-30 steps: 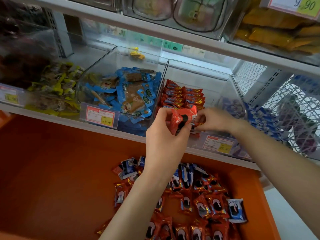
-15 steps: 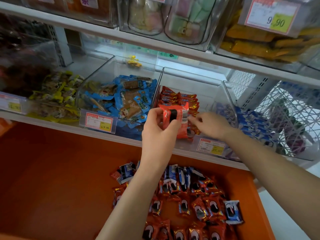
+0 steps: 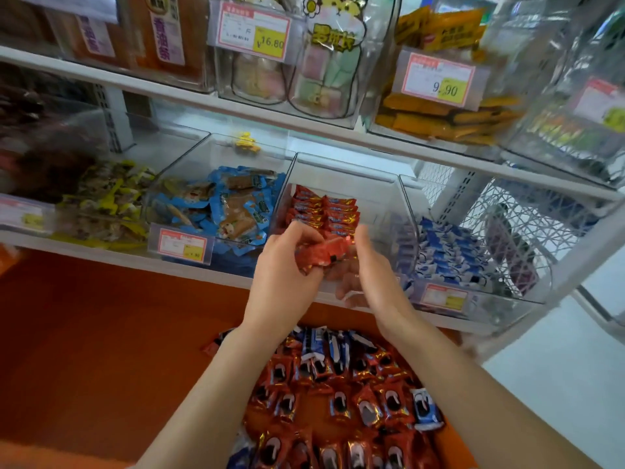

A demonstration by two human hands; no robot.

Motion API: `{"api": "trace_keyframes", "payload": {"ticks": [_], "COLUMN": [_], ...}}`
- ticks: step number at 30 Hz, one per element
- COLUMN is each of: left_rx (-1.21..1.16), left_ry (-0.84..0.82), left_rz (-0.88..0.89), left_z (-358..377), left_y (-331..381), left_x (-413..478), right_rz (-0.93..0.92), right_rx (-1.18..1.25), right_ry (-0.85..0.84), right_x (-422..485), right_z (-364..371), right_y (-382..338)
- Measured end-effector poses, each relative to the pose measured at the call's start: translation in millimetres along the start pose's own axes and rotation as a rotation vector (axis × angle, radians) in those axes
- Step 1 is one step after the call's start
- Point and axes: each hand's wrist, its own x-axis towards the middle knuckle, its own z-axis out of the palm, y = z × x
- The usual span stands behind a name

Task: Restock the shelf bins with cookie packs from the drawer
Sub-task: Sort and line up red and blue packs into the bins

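My left hand (image 3: pixel 284 275) grips a red cookie pack (image 3: pixel 321 253) and holds it flat over the front of a clear shelf bin (image 3: pixel 345 167). Neat rows of red packs (image 3: pixel 324 211) fill the back of that bin. My right hand (image 3: pixel 372 265) is inside the bin just right of the pack. Its fingers show through the clear front wall, fairly straight and blurred, by the pack's right end. Below, the open orange drawer (image 3: pixel 101 350) holds a heap of red packs (image 3: pixel 338 401) with a few blue-white ones (image 3: pixel 422 409).
To the left stands a bin of blue snack packs (image 3: pixel 230 204), then a bin of yellow-wrapped snacks (image 3: pixel 101 198). To the right are a bin of blue cookie packs (image 3: pixel 449 252) and a white wire basket (image 3: pixel 524 231). The upper shelf (image 3: pixel 236 106) carries clear bins with price tags.
My left hand has tipped the red pack from upright to flat and lowered it toward the bin front. My right hand has moved closer to it. The view has tilted upward.
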Motion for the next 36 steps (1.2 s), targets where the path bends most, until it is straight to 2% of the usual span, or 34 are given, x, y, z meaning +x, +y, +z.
{"api": "trace_keyframes", "payload": {"ticks": [4, 6, 8, 10, 12, 14, 17, 21, 28, 31, 33, 36], "left_rx": [0.168, 0.203, 0.185, 0.144, 0.162, 0.162, 0.030, -0.112, -0.125, -0.335, -0.456, -0.430], "left_ry": [-0.046, -0.066, -0.096, -0.077, 0.028, 0.103, 0.084, 0.041, 0.045, 0.035, 0.012, -0.010], "left_rz": [0.201, 0.328, 0.364, 0.312, 0.201, -0.009, -0.251, -0.268, -0.325, -0.393, -0.424, -0.401], "left_z": [1, 3, 4, 2, 1, -2, -5, -3, 3, 2, 2, 6], "left_y": [2, 3, 6, 8, 9, 7, 5, 8, 8, 10, 12, 13], "left_x": [-15, -24, -31, -35, -36, -32, -25, -23, -23, -23, -23, -26], "right_rz": [0.065, 0.093, 0.131, 0.117, 0.064, 0.032, -0.011, -0.070, -0.155, -0.161, -0.158, -0.188], "right_rx": [0.167, 0.283, 0.408, 0.447, 0.404, 0.383, 0.352, 0.360, 0.386, 0.447, 0.429, 0.312], "right_ry": [-0.069, -0.083, -0.065, -0.044, -0.018, 0.008, 0.020, -0.030, -0.086, -0.138, -0.119, 0.024], "right_x": [-11, -15, -18, -17, -16, -13, -10, -10, -12, -12, -11, -9], "right_z": [-8, -11, -14, -16, -18, -18, -20, -22, -29, -35, -36, -34], "right_y": [6, 10, 14, 18, 19, 22, 27, 30, 32, 33, 35, 38]}}
